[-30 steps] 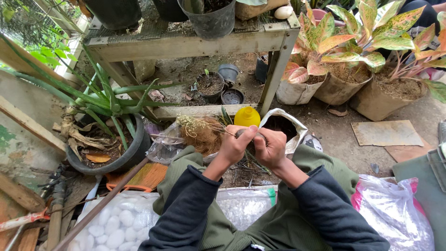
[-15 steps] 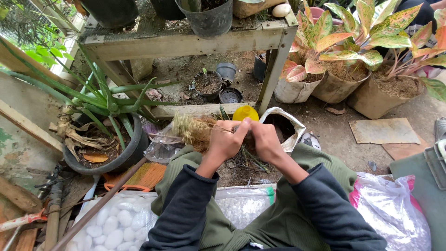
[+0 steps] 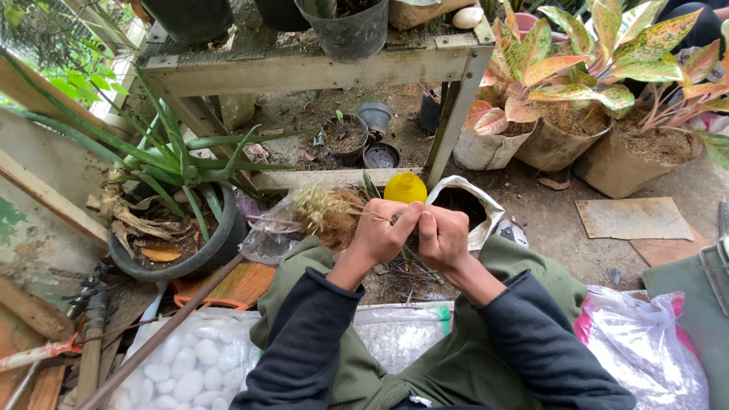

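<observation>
My left hand (image 3: 382, 235) and my right hand (image 3: 443, 237) are held close together in front of me, over my green-trousered knees. Both pinch thin pale strands that lead left to a tan, fibrous root clump (image 3: 325, 211), which the left hand carries. A yellow cap (image 3: 405, 188) shows just beyond my fingers. Behind the right hand stands an open white bag (image 3: 465, 203) with dark soil inside. Loose dark roots and soil lie between my knees.
A black pot with a long-leaved green plant (image 3: 181, 220) sits at left. A wooden bench (image 3: 319, 68) with pots spans the back. Colourful-leaved plants in bags (image 3: 577, 99) stand at right. A bag of white pebbles (image 3: 190, 364), a broom and another plastic bag (image 3: 645, 349) lie near me.
My hands have stayed together, shifting slightly while working the strands; the root clump has turned a little at left.
</observation>
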